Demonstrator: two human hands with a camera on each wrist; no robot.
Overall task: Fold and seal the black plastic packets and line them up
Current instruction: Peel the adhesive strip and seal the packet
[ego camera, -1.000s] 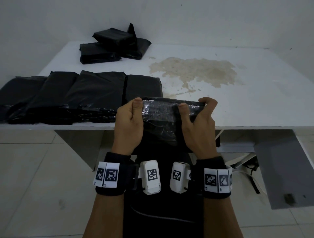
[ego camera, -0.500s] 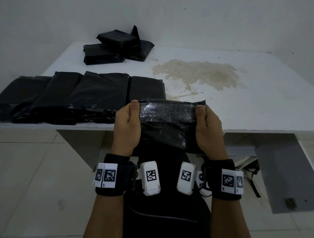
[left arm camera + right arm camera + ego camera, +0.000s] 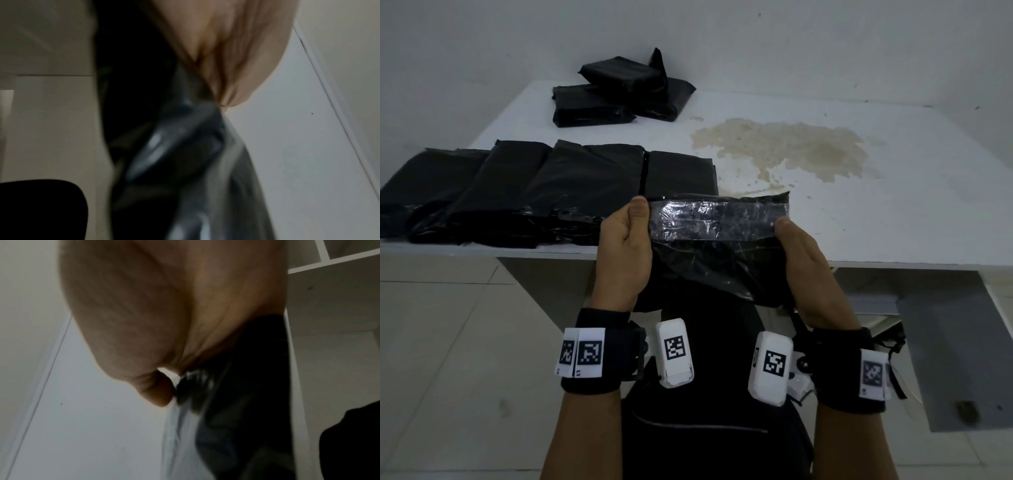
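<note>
Black plastic packet [image 3: 717,253] held at near edge of white table [image 3: 893,205], half over edge, lower part hanging toward lap. Glossy tape strip [image 3: 714,219] across folded top. Left hand [image 3: 625,250] pinching packet's left end, thumb on tape, fingers hidden behind plastic. Right hand [image 3: 810,270] gripping right end, thumb on tape's right tip, fingers out of sight underneath. Wrist views blurred: only palm [image 3: 236,53] and crumpled plastic [image 3: 185,154] on left cam; thumb [image 3: 156,389] against packet edge [image 3: 236,394] on right cam.

Left of packet, row of sealed packets [image 3: 517,192] along table's near edge, far-left one cut off by frame. Loose pile of packets [image 3: 616,96] at table's far-left corner by wall. Brown stain [image 3: 784,147] at table centre. Bare tabletop right of packet & beyond stain. Tiled floor [image 3: 448,342] below.
</note>
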